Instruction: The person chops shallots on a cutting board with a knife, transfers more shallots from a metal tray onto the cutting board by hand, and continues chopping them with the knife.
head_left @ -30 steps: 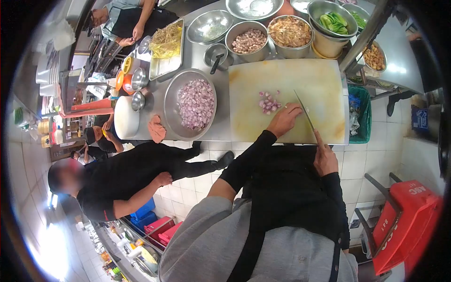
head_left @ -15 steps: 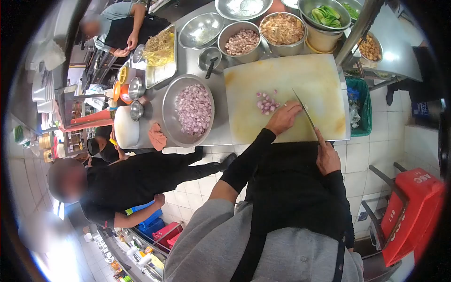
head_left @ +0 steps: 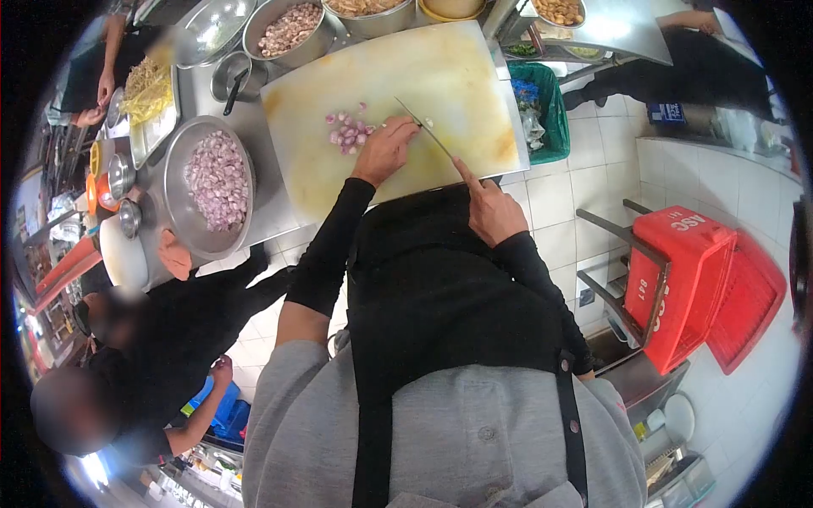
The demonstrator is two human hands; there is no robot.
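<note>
My right hand is closed round the handle of a knife, index finger stretched along its spine. The blade slants up and left over the cutting board. Just left of the blade, my left hand has its fingers bent together against it; whatever they hold is too small to make out. Small purple-and-white shallots lie loose on the board beside my left hand. To the left stands a large steel bowl full of peeled shallots.
Bowls of chopped food line the board's far edge. A green-lined bin stands off its right side, with a red crate nearer. People stand at the left, one person close to the table; another is at upper right.
The view has swung right, so the board and bowls sit further left and higher in it. Both hands keep nearly the same places at the knife. The person at left has come nearer.
</note>
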